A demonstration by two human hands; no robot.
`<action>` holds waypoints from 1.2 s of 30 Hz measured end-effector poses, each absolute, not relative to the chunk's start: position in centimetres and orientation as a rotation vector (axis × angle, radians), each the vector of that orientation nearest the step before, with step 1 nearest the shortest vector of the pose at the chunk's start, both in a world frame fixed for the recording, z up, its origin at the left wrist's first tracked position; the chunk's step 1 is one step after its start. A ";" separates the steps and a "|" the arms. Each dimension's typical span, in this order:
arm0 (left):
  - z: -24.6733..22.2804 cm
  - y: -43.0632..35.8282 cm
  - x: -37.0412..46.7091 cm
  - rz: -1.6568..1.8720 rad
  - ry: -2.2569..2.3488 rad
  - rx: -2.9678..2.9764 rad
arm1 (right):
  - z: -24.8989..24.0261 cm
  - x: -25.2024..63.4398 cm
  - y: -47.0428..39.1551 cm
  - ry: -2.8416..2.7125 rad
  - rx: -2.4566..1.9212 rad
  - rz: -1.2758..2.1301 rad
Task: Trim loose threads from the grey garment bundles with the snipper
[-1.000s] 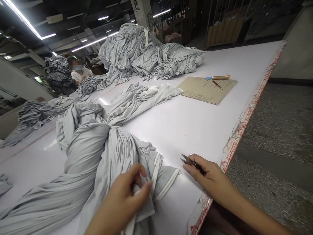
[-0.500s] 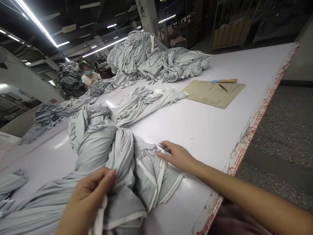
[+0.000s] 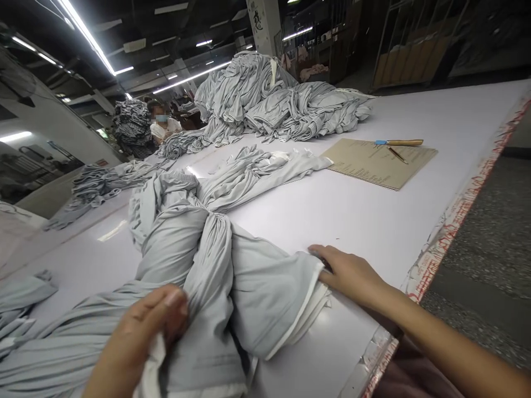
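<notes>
A bundle of light grey cloth (image 3: 172,246), gathered tight in the middle, lies before me on the white table. My left hand (image 3: 143,326) is closed in a pinch at its near side, with a white-edged strip of cloth (image 3: 154,362) hanging from the fingers. To the right, a flap of grey cloth (image 3: 269,287) with white edging lies spread out in layers. My right hand (image 3: 352,273) grips the outer corner of this flap between thumb and fingers. Something small and dark shows within the right hand, mostly hidden.
Brown card sheets (image 3: 365,166) with writing carry a wooden-handled tool (image 3: 404,142) and a pen (image 3: 398,155). A big heap of grey cloth (image 3: 265,99) stands at the back. Beyond the table sits a masked person (image 3: 164,127). The table's taped edge (image 3: 452,221) runs along the right.
My right hand has moved right with the flap's corner, and the crumpled flap is now spread flatter. My left hand stays at the bundle's near side. The view has shifted slightly left.
</notes>
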State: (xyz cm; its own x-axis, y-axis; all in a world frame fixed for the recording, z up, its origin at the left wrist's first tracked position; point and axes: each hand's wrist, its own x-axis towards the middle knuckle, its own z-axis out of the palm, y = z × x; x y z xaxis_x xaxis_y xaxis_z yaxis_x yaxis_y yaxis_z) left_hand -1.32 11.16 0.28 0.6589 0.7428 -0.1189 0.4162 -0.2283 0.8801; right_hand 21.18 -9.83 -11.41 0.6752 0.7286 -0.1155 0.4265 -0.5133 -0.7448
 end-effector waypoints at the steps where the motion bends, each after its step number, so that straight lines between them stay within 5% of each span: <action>1: -0.3 10.5 -0.4 0.318 0.877 1.863 | -11.4 21.4 -10.1 -0.833 -2.212 0.509; 14: -7.9 0.8 8.7 -0.339 0.655 2.737 | -12.3 19.6 -11.6 -0.617 -1.989 0.397; 31: -7.7 3.2 5.4 -0.178 0.547 2.293 | -11.3 15.9 -9.6 -0.724 -1.758 0.628; 36: -8.2 2.9 4.4 0.237 0.603 2.400 | -10.7 14.5 -9.8 -0.890 -1.788 0.521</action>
